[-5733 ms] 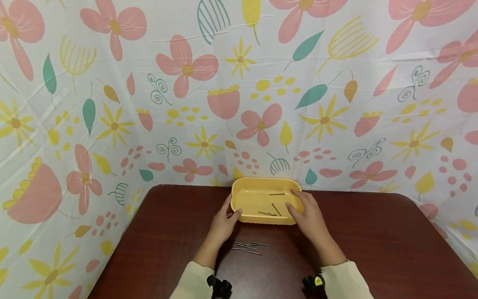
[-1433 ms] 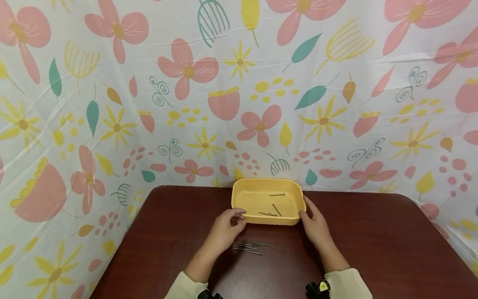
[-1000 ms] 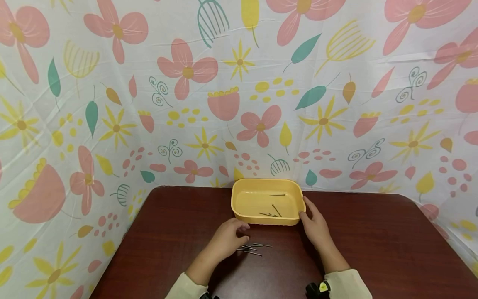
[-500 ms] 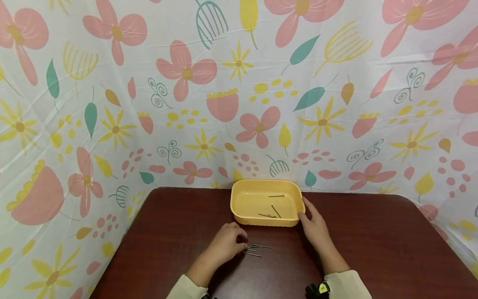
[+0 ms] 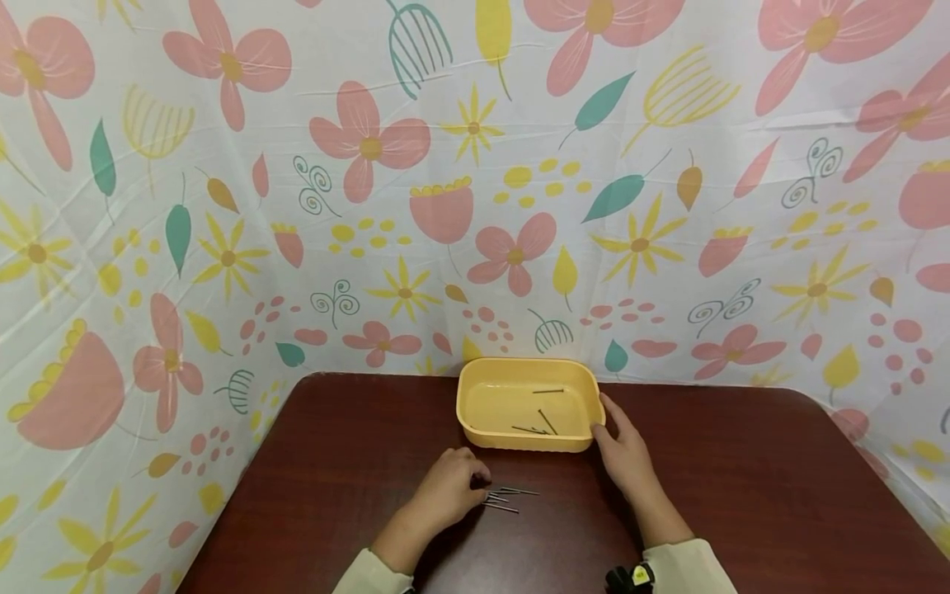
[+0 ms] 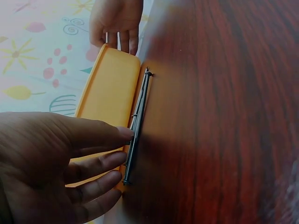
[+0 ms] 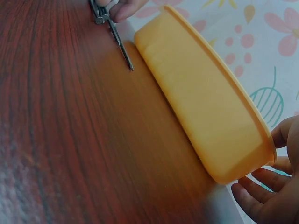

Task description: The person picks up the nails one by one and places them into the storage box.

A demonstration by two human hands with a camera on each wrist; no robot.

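Several dark metal nails [image 5: 505, 509] lie in a loose bundle on the table, in front of a yellow plastic tray [image 5: 486, 404]. My left hand [image 5: 445, 491] is at their left end. In the left wrist view its thumb and fingertips touch the nails [image 6: 140, 109], with thumb and index finger visibly apart. My right hand [image 5: 629, 458] grips the tray's right end, the thumb at the rim and the fingers along the outer wall. More nails [image 5: 547, 422] lie scattered inside the tray. The right wrist view shows a pointed nail tip [image 7: 128, 61] beside the tray wall.
The dark red-brown table [image 5: 334, 462] has rounded far corners. A white cloth [image 5: 282, 206] with printed flowers hangs behind it and along the left side. The tray stands near the far edge. A black strapped device [image 5: 629, 579] sits at the right wrist.
My left hand has let go of the tray's left side and come down toward me to the nails on the table. My right hand has shifted outward along the tray's right end and stays there.
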